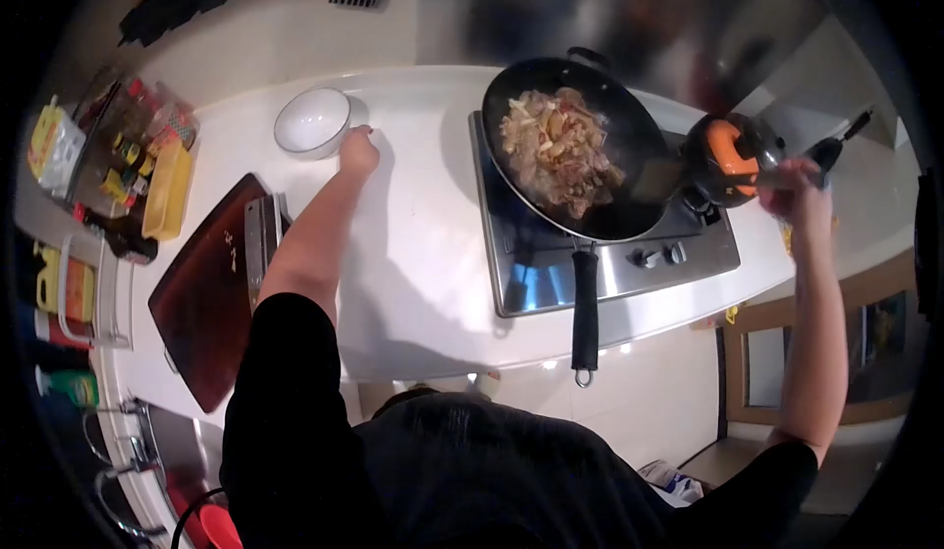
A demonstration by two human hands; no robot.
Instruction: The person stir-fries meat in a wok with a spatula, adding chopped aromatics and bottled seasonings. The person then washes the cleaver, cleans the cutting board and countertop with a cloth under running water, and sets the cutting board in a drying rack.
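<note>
Toward the back of the white counter [423, 205], the person's left hand [360, 146] is at the near right rim of a white bowl [313, 121], with the fingers bent in close; whether they pinch the rim cannot be told. The bowl sits upright just short of the back wall. Between it and the left edge of the steel hob [536, 293] runs a broad white stretch of counter, crossed by shadow, giving the left arm sideways room.

On the hob stands a black wok [639, 126] holding a heap of sliced, browned food [560, 146], mostly to its left side, while dark pan surface shows at the right. A flat spatula-like blade [657, 180] lies over that darker part. The wok's long handle [584, 308] points toward the person and reaches past the counter's front edge.

Beyond the hob's right side, the right hand [795, 183] is folded and blurred; what it grips, if anything, cannot be made out. Room is tighter there: a round black-and-orange vessel [726, 156] is just beside the hand, close to the wok.

Left of the left forearm, a dark red-brown board [202, 284] lies angled, its near corner close to the sink side, with a metal blade [262, 239] along its right edge.
</note>
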